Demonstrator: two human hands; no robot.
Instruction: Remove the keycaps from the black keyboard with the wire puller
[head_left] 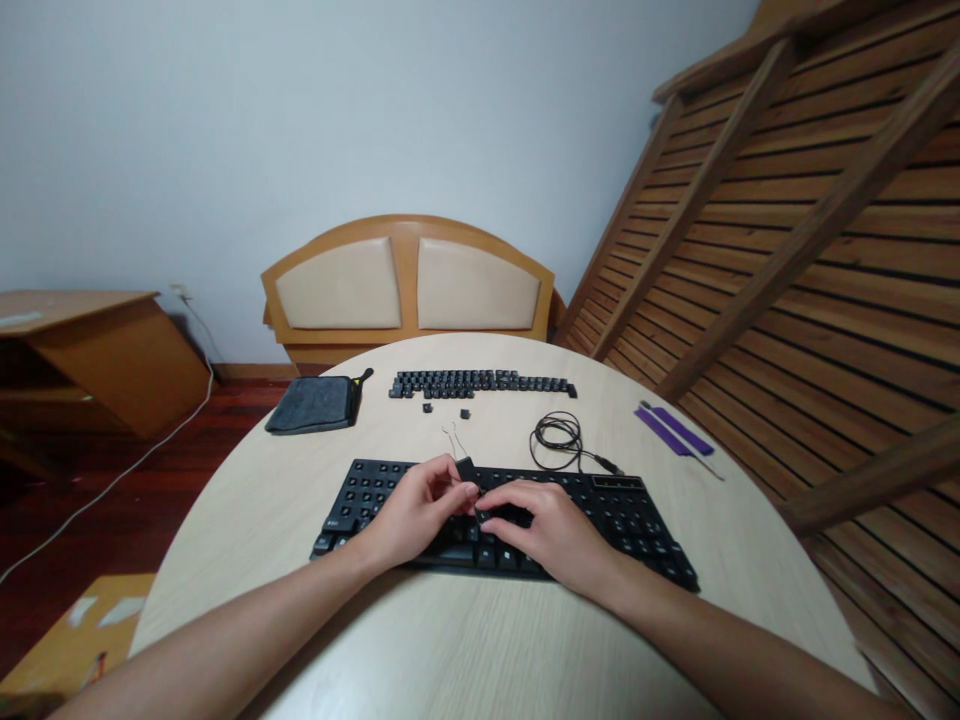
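A black keyboard (517, 562) lies in front of me, with many keycaps off on its left part. Over its middle, my left hand (420, 510) pinches a keycap puller (466, 468) by its black handle, and two thin wire prongs point away from me. My right hand (551, 525) has thumb and forefinger closed on a small black keycap (481, 516) at the puller's near end. Whether that keycap touches the keyboard, I cannot tell. Behind the keyboard, removed keycaps (480, 382) stand in rows, with two loose ones (465, 414) just in front.
The keyboard's coiled cable (556, 440) lies behind it. A folded grey cloth (311, 404) is on the round table's (247, 500) left. At right are a purple strip item (675, 430) and a thin metal tool (705, 463). A headboard (409, 270) stands beyond.
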